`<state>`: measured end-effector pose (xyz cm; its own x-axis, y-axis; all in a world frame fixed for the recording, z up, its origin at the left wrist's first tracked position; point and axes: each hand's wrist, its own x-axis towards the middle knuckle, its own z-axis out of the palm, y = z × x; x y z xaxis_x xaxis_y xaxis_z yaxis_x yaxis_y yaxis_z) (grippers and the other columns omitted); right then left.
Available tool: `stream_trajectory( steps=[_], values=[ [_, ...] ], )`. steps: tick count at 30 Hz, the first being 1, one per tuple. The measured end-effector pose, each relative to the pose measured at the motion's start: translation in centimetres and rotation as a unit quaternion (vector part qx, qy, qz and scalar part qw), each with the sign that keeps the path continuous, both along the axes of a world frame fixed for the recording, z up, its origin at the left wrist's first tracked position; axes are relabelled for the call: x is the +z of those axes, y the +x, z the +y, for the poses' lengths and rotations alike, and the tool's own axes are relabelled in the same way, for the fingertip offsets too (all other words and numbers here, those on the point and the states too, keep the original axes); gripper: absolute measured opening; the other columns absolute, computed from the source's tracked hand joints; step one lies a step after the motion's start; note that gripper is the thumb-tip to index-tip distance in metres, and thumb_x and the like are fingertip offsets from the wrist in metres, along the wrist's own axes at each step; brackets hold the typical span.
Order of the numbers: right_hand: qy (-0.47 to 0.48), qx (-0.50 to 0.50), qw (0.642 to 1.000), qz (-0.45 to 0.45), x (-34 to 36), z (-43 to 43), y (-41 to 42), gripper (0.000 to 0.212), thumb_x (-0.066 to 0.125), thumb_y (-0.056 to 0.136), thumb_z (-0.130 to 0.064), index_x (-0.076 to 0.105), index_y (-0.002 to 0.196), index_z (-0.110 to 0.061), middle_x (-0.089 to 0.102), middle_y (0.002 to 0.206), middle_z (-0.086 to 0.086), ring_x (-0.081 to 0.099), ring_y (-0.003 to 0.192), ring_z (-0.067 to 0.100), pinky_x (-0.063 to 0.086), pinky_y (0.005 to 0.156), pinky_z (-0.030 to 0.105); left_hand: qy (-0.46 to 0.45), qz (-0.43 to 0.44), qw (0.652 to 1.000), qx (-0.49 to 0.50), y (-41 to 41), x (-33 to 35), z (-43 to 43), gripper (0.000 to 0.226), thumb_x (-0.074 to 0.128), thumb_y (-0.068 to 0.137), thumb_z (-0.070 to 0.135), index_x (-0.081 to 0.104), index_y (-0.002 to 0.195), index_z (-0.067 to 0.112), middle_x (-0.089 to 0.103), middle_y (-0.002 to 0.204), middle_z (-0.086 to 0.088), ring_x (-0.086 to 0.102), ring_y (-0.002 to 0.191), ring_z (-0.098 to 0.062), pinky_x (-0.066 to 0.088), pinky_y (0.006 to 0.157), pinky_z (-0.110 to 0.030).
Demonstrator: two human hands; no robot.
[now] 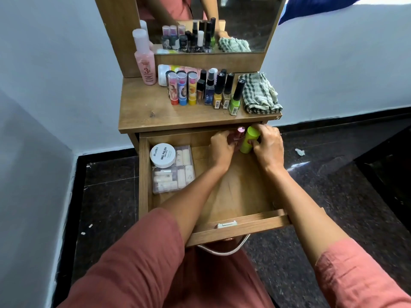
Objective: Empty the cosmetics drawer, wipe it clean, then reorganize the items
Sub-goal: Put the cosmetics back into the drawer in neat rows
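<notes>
At the left of the open drawer (144, 174), the white nail polish tub (162, 155) sat on a clear box of little bottles (175, 183). A bump from our arm could knock it off. Our left hand (220, 147) was curled round a pink bottle (239, 135). The green bottle (250, 141) was held in our right hand (269, 147). Both bottles were at the back right of the drawer, close together, so one could tip the other. Our fingers hid most of the pink bottle. The desk (144, 107) top covered the drawer's back.
</notes>
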<state>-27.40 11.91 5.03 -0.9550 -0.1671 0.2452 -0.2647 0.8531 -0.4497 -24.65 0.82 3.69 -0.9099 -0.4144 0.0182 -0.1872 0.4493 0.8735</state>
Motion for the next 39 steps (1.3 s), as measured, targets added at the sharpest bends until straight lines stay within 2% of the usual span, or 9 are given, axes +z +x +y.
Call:
stream_trajectory(
  steps=[5, 11, 18, 21, 23, 27, 31, 35, 39],
  values=[
    [0.005, -0.011, 1.000, 0.006, 0.1, -0.5, -0.4, 0.042, 0.059, 0.077, 0.000, 0.056, 0.119, -0.005, 0.060, 0.118, 0.015, 0.050, 0.112, 0.033, 0.039, 0.098, 0.040, 0.041, -0.013, 0.999, 0.027, -0.8, 0.1, 0.1, 0.035, 0.064, 0.079, -0.005, 0.063, 0.113, 0.000, 0.066, 0.113, -0.016, 0.063, 0.103, -0.024, 0.047, 0.092, -0.025],
    [0.031, -0.010, 0.999, 0.010, 0.1, -0.8, -0.2, 0.044, 0.056, 0.078, 0.000, 0.053, 0.121, -0.005, 0.058, 0.121, 0.015, 0.051, 0.112, 0.034, 0.039, 0.097, 0.041, 0.042, 0.007, 0.996, 0.074, -0.7, -0.5, 0.7, 0.026, 0.057, 0.075, -0.014, 0.058, 0.099, -0.004, 0.064, 0.102, -0.019, 0.061, 0.095, -0.029, 0.046, 0.083, -0.029],
    [0.029, -0.009, 1.000, 0.004, 0.5, -0.2, 0.4, 0.050, 0.063, 0.079, -0.004, 0.048, 0.127, -0.005, 0.053, 0.128, 0.014, 0.047, 0.120, 0.032, 0.037, 0.102, 0.038, 0.037, -0.028, 0.995, 0.090, -0.8, -0.4, 1.1, 0.023, 0.056, 0.077, -0.012, 0.059, 0.099, -0.004, 0.063, 0.105, -0.020, 0.059, 0.096, -0.029, 0.043, 0.078, -0.028],
    [0.007, -0.024, 0.998, 0.053, 1.4, -0.2, 1.0, 0.038, 0.062, 0.082, -0.009, 0.056, 0.120, -0.005, 0.058, 0.122, 0.013, 0.051, 0.115, 0.031, 0.039, 0.098, 0.035, 0.038, -0.022, 0.996, 0.084, 0.0, 0.1, 1.0, 0.019, 0.059, 0.077, -0.010, 0.060, 0.095, -0.003, 0.063, 0.102, -0.018, 0.060, 0.092, -0.027, 0.041, 0.073, -0.026],
    [-0.045, -0.014, 0.995, 0.084, 2.6, -0.5, 1.2, 0.027, 0.061, 0.084, -0.010, 0.061, 0.110, -0.004, 0.063, 0.111, 0.014, 0.055, 0.107, 0.030, 0.043, 0.091, 0.034, 0.022, -0.006, 0.998, 0.062, 0.9, 1.0, 1.0, 0.015, 0.063, 0.078, -0.006, 0.061, 0.092, -0.001, 0.064, 0.098, -0.015, 0.059, 0.086, -0.020, 0.038, 0.067, -0.018],
    [-0.162, 0.054, 0.979, 0.111, 6.3, -2.3, 0.5, 0.023, 0.063, 0.081, -0.003, 0.063, 0.104, 0.001, 0.064, 0.102, 0.018, 0.061, 0.093, 0.027, 0.049, 0.086, 0.030, -0.050, 0.118, 0.992, 0.010, 1.7, 5.4, -0.2, 0.010, 0.060, 0.083, -0.003, 0.061, 0.092, 0.001, 0.065, 0.095, -0.011, 0.058, 0.083, -0.014, 0.044, 0.067, -0.013],
    [-0.195, 0.067, 0.974, 0.093, 9.2, -4.3, -1.1, 0.039, 0.065, 0.079, -0.001, 0.057, 0.118, -0.002, 0.060, 0.110, 0.016, 0.055, 0.090, 0.013, 0.046, 0.086, 0.020, -0.196, 0.238, 0.951, 0.024, -0.2, 10.0, -2.4, 0.026, 0.055, 0.084, -0.005, 0.062, 0.106, 0.007, 0.065, 0.107, -0.008, 0.057, 0.103, -0.019, 0.043, 0.088, -0.021],
    [-0.166, 0.060, 0.983, 0.049, 10.4, -5.2, -2.8, 0.041, 0.067, 0.079, -0.005, 0.058, 0.120, -0.004, 0.061, 0.116, 0.014, 0.059, 0.104, 0.021, 0.046, 0.094, 0.025, -0.348, 0.181, 0.920, -0.024, -2.5, 12.6, -3.8, 0.037, 0.045, 0.093, 0.004, 0.051, 0.128, 0.011, 0.056, 0.130, -0.005, 0.043, 0.126, -0.021, 0.026, 0.106, -0.032],
    [-0.147, 0.059, 0.987, 0.020, 10.6, -5.3, -3.6, 0.026, 0.066, 0.080, -0.009, 0.066, 0.106, -0.004, 0.066, 0.109, 0.014, 0.062, 0.093, 0.021, 0.045, 0.080, 0.019, -0.436, 0.082, 0.895, -0.053, -3.7, 13.3, -4.6, 0.024, 0.046, 0.094, 0.011, 0.063, 0.111, 0.008, 0.064, 0.114, -0.007, 0.041, 0.123, -0.025, 0.020, 0.106, -0.039]
  ],
)
